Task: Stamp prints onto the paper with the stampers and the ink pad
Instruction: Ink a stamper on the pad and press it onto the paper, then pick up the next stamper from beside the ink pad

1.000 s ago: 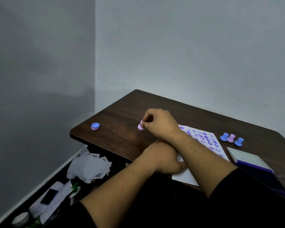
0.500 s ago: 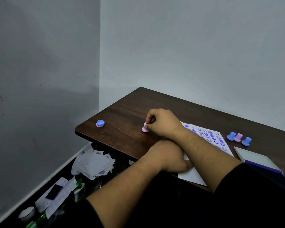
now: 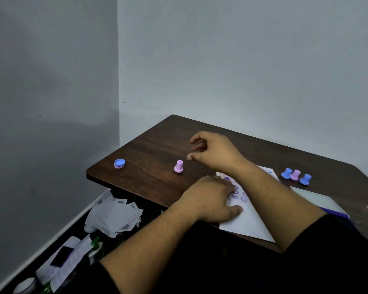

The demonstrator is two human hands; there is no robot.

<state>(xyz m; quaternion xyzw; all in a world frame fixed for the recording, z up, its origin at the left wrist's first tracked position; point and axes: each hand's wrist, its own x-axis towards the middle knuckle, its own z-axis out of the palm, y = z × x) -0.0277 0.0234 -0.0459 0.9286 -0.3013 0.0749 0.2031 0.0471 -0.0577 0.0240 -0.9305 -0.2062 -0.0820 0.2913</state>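
A pink stamper [image 3: 178, 166] stands upright on the dark wooden table [image 3: 153, 145], left of the paper. My right hand [image 3: 212, 151] hovers just right of it and above, fingers loosely apart, holding nothing. My left hand [image 3: 210, 200] lies flat on the white paper [image 3: 249, 221], which carries several purple and blue prints. Two blue stampers [image 3: 286, 173] [image 3: 305, 179] and one pink stamper [image 3: 295, 174] stand in a row behind the paper. The ink pad [image 3: 319, 201] lies at the right, partly hidden by my right arm.
A blue and pink cap [image 3: 119, 163] sits near the table's left corner. Crumpled papers [image 3: 113, 217] and other litter lie on the floor below the table's left edge. Walls meet in a corner behind the table.
My right hand set the pink stamper down on the table, let go of it and lifted away to the right. My left hand stayed on the paper.
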